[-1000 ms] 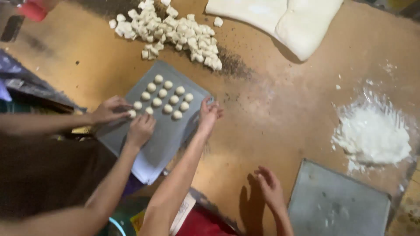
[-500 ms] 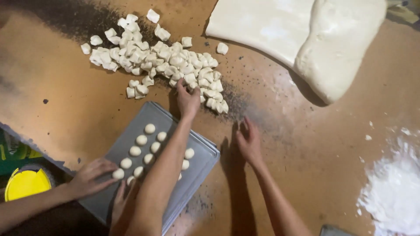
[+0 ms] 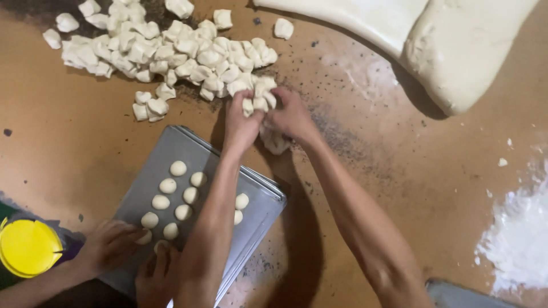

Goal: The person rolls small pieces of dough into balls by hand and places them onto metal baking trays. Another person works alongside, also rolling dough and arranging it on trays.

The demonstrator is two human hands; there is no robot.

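Dough pieces (image 3: 171, 48): big loose heap of cut white chunks, upper left of table (image 3: 103, 142), spread from far left edge to approx centre. Near edge of heap is where both hands work.

Left hand (image 3: 241, 122): at heap's near-right edge, fingers curled shut round a few chunks, pieces showing just above fingertips. Right hand (image 3: 292, 117): touching left hand, fingers bent in on same clump; one more chunk (image 3: 276, 142) sits below the two hands, partly under them. Both forearms run down to bottom of view.

Tray (image 3: 148, 177): grey metal, flat, tilted diagonal, just below heap, under left forearm. Holds small round dough balls (image 3: 171, 197) in approx two rows, plus a couple right of the forearm. Looks like a 2nd tray stacked beneath; edge shows at right corner.

Other person's hands (image 3: 108, 245) at tray's lower-left corner, fingertips on balls nearest that end; second one (image 3: 157, 276) lower, beside the forearm.

Dough slab (image 3: 456, 51): large, pale, thick, top right, well apart from heap. Flour pile (image 3: 519, 239) at right edge, white, scattered. Yellow lid (image 3: 28, 248) bottom left, off tray. Grey corner of another tray (image 3: 462, 294) bottom right.

Table: brown, smooth, dusted w/ dark specks and flour smears round heap. Room beyond not visible.
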